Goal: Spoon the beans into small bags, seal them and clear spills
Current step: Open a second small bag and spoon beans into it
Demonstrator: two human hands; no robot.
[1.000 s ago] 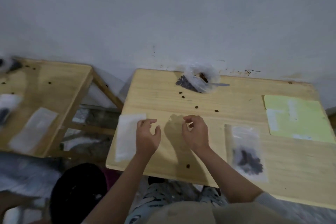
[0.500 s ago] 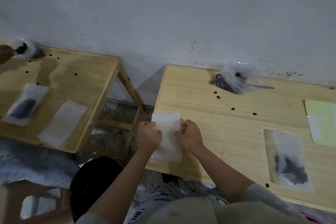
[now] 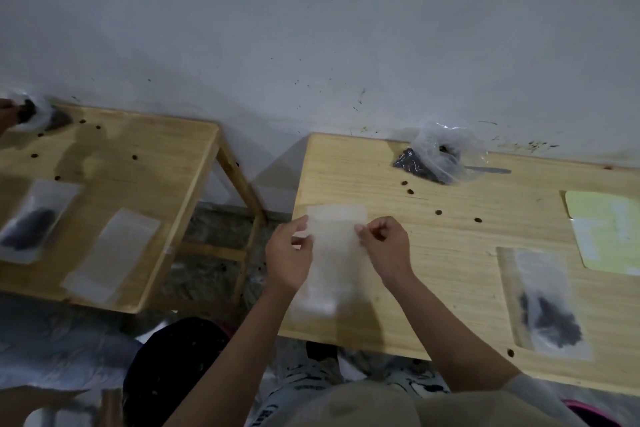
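- Left hand [image 3: 289, 258] and right hand [image 3: 386, 248] each pinch a side edge of an empty translucent small plastic bag [image 3: 332, 253], low in mid-frame over the light wooden table [image 3: 450, 253].
- Filled clear bag of dark beans [image 3: 545, 305] lies lower right.
- Crumpled open bag of beans [image 3: 440, 158] with a grey spoon handle [image 3: 488, 170] sits upper centre-right.
- Loose beans [image 3: 438, 212] dot the tabletop between.
- Yellow sheet [image 3: 609, 229] lies at right edge.

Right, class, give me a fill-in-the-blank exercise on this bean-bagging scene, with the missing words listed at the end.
1. Both hands, left hand and right hand, pinch an ____ small bag.
2. The filled bag lies to the person's ____ on the table.
3. The spoon handle sticks out of the big ____ bag by the wall.
4. Loose beans lie scattered on the ____.

Missing words: empty; right; plastic; table
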